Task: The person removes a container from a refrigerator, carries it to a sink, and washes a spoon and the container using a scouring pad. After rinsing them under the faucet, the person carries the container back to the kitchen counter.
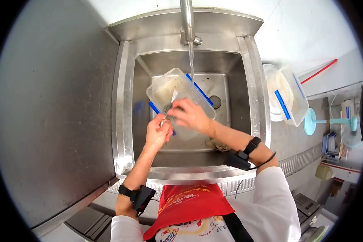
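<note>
In the sink, a clear plastic container [155, 90] with blue side clips lies tilted, with cloudy liquid and pale residue inside. Over its near edge my two hands work close together. My left hand [157, 132] is closed, its fingers pinched round a thin object that is mostly hidden. My right hand [189, 116], slightly blurred, curls over a dark grey, wiry-looking bundle [168, 109], perhaps a scouring pad. A whitish narrow piece [174, 95] sticks up beyond the right fingers; its kind cannot be made out.
Water runs from the faucet [187, 20] into the steel sink [127, 101]. A drain [215, 101] and a crumpled, brownish cloth-like thing [217, 144] are on its floor. At right stand another clear container [296, 101] with blue clips and a light-blue tool [310, 121].
</note>
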Demonstrator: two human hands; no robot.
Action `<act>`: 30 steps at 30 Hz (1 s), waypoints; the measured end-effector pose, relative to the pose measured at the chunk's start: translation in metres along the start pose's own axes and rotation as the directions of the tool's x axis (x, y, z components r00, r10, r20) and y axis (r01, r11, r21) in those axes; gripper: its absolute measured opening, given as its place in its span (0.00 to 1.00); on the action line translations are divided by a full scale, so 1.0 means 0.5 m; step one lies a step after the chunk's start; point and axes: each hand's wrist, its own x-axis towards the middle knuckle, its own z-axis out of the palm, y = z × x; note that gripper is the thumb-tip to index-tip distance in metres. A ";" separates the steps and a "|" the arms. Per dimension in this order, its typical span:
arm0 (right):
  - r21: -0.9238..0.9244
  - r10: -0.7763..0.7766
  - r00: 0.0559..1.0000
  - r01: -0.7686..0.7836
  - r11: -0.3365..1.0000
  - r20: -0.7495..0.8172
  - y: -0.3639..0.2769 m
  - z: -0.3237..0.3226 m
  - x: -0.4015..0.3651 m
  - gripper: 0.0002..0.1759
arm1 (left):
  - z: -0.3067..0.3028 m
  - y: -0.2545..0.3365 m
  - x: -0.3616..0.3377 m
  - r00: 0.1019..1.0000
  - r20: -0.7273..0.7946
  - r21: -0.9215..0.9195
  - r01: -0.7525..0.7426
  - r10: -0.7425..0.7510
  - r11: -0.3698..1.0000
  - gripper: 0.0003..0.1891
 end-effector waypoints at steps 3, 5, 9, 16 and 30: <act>-0.002 0.040 0.999 -0.040 0.999 -0.013 0.015 0.010 -0.006 0.26 | -0.001 -0.003 -0.008 1.000 0.006 -0.031 0.004 -0.004 1.000 0.03; -0.024 0.027 0.997 -0.029 0.999 -0.072 0.030 0.027 -0.013 0.26 | 0.001 0.000 -0.015 1.000 -0.011 0.002 0.013 -0.013 1.000 0.04; 0.053 0.004 0.997 0.000 0.999 -0.074 0.017 0.009 -0.009 0.25 | 0.003 0.004 -0.013 0.999 -0.016 0.008 -0.049 0.049 0.999 0.04; 0.075 -0.004 0.996 0.011 0.997 -0.090 0.007 -0.017 -0.012 0.21 | 0.013 0.002 -0.016 0.998 0.012 0.072 -0.066 0.065 0.995 0.03; 0.267 0.632 0.726 -0.574 0.774 -0.273 0.099 -0.061 -0.069 0.17 | 0.017 0.018 0.069 0.987 0.118 -0.005 0.106 -0.105 0.994 0.06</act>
